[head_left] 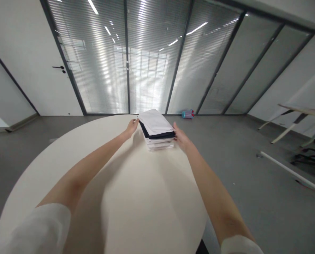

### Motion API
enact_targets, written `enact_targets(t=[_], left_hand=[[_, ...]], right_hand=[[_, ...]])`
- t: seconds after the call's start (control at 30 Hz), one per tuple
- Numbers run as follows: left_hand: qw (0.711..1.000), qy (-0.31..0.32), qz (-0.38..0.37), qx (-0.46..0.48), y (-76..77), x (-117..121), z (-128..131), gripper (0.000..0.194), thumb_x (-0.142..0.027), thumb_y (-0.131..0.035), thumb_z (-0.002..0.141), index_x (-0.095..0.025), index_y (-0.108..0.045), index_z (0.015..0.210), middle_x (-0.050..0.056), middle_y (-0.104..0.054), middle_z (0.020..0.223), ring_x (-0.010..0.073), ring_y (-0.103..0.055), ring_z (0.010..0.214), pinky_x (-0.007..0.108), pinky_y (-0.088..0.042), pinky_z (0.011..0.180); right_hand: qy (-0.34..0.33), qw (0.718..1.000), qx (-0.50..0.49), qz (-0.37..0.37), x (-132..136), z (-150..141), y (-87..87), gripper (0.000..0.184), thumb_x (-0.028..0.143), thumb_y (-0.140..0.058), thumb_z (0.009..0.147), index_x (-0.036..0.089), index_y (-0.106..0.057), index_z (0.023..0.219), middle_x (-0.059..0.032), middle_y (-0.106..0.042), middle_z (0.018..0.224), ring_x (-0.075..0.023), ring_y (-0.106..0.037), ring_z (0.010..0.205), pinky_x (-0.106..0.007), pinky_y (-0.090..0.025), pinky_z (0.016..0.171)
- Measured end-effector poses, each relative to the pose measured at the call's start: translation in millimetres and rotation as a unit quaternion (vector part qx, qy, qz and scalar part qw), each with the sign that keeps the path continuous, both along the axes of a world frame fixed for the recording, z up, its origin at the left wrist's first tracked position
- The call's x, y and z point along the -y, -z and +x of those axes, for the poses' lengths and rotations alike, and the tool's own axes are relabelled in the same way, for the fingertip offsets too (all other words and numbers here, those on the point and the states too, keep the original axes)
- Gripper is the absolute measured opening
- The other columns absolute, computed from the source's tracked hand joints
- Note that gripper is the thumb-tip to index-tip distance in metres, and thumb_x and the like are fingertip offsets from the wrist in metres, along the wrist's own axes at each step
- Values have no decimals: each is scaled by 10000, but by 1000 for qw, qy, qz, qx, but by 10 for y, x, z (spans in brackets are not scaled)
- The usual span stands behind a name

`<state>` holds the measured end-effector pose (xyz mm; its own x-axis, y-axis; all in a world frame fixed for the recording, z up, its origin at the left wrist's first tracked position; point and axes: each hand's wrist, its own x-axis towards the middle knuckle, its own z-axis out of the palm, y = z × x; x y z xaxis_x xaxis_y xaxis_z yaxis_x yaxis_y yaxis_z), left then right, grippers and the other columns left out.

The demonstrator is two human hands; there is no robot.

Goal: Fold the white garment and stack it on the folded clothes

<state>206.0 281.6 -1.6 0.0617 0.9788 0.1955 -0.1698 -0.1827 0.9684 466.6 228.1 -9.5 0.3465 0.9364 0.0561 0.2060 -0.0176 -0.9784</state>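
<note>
A stack of folded clothes [156,127], white pieces with a dark one between them, lies near the far edge of a round white table [125,197]. My left hand [132,127] touches the stack's left side, its fingers curled against the top white piece. On the right side, my right hand [180,137] presses against the stack with its fingers partly hidden behind the cloth. Both arms reach out across the table.
A glass wall with blinds and a white door stand beyond the table. A small blue and pink object [188,113] lies on the grey floor by the glass. Table legs, a white pole [292,172] and a dark chair base sit on the right.
</note>
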Motion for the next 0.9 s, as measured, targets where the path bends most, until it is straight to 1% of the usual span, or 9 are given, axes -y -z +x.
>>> enact_targets(t=[0.1, 0.17, 0.27, 0.33, 0.4, 0.47, 0.57, 0.7, 0.9], left_hand=[[980, 62, 120, -146, 38, 359, -565, 350, -452, -653, 911, -191, -666, 1145, 96, -679, 1211, 266, -604, 1160, 437, -439, 1066], [908, 161, 242, -301, 98, 692, -973, 368, -466, -573, 953, -200, -659, 1193, 108, -659, 1267, 259, -598, 1198, 420, -438, 1080], [782, 249, 360, -444, 215, 1181, -1458, 399, -417, -517, 989, -232, -588, 1336, 108, -593, 1392, 254, -551, 1289, 403, -411, 1117], [721, 269, 405, -495, 294, 1406, -1642, 493, -425, -552, 970, -255, -504, 1430, 104, -548, 1452, 273, -489, 1359, 433, -361, 1158], [683, 284, 424, -523, 361, 1526, -1731, 618, -475, -579, 946, -265, -411, 1502, 108, -505, 1493, 296, -438, 1402, 474, -306, 1187], [665, 297, 417, -543, 410, 1574, -1762, 725, -539, -588, 922, -271, -336, 1547, 116, -444, 1537, 315, -396, 1430, 502, -268, 1201], [663, 307, 387, -563, 455, 1603, -1775, 823, -624, -601, 880, -279, -303, 1565, 124, -359, 1583, 338, -357, 1451, 521, -250, 1203], [677, 299, 356, -571, 507, 1669, -1802, 860, -664, -595, 860, -274, -302, 1567, 115, -316, 1604, 343, -318, 1469, 526, -221, 1215], [696, 298, 331, -563, 527, 1717, -1835, 825, -631, -604, 868, -289, -316, 1562, 89, -296, 1613, 329, -302, 1478, 513, -196, 1227]], right_hand=[[105, 984, 76, 126, 154, -23, -104, 541, 648, -484, 885, 207, -659, 1145, -107, -628, 1227, -240, -591, 1114, -364, -518, 899], [84, 945, 158, 273, 367, -202, -133, 481, 613, -541, 884, 216, -677, 1118, -122, -582, 1279, -252, -558, 1178, -397, -502, 949], [-128, 890, 245, 363, 761, -666, -84, 353, 485, -521, 961, 251, -668, 1181, -113, -588, 1293, -242, -545, 1233, -420, -476, 1009], [-300, 839, 311, 330, 979, -986, 4, 409, 445, -526, 977, 275, -585, 1345, -103, -571, 1378, -237, -513, 1299, -440, -416, 1088], [-430, 774, 377, 271, 1115, -1221, 117, 584, 482, -578, 951, 272, -457, 1482, -105, -468, 1512, -250, -428, 1393, -458, -335, 1157], [-503, 723, 418, 220, 1178, -1340, 234, 762, 562, -621, 904, 245, -362, 1547, -116, -339, 1596, -269, -323, 1465, -471, -258, 1199], [-547, 690, 443, 167, 1205, -1360, 361, 890, 658, -609, 867, 223, -294, 1576, -122, -224, 1634, -284, -200, 1513, -489, -143, 1235], [-556, 678, 461, 136, 1232, -1332, 407, 898, 698, -567, 870, 220, -288, 1577, -105, -144, 1649, -276, -110, 1532, -475, -58, 1251], [-558, 682, 454, 128, 1253, -1364, 379, 893, 702, -567, 868, 239, -284, 1577, -84, -151, 1651, -265, -113, 1532, -465, -58, 1255]])
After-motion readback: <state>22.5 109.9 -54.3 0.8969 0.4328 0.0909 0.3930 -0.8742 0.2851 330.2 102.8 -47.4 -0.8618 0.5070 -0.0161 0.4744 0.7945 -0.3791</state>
